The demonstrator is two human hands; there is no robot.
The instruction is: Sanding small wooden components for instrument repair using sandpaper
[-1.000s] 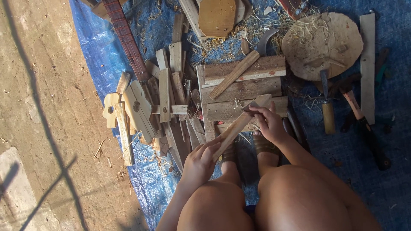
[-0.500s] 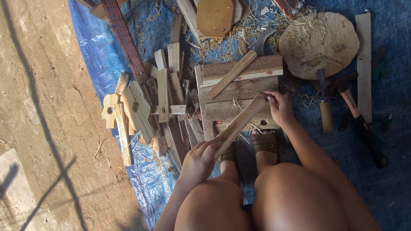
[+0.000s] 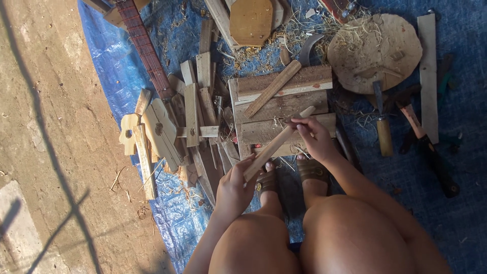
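Note:
I sit above a blue tarp [image 3: 111, 66] strewn with wood. My left hand [image 3: 236, 186] grips the near end of a thin wooden stick [image 3: 274, 147], which slants up to the right. My right hand [image 3: 315, 138] pinches the same stick near its far end, fingers closed around it. The stick hovers over a stack of rough planks [image 3: 284, 109], on which another loose strip [image 3: 273, 89] lies diagonally. My knees and sandalled feet [image 3: 312, 170] fill the bottom of the view.
Left of the planks lie several cut wooden strips [image 3: 192, 114] and a fretted instrument neck [image 3: 144, 48]. A round wooden slab [image 3: 374, 50], a chisel [image 3: 383, 129], a hammer-like tool [image 3: 426, 147] and a long slat [image 3: 428, 76] sit right. Bare ground [image 3: 50, 152] lies left.
My right hand slid up along the stick toward its far end, and the stick tipped a little more to the right. My left hand kept its grip.

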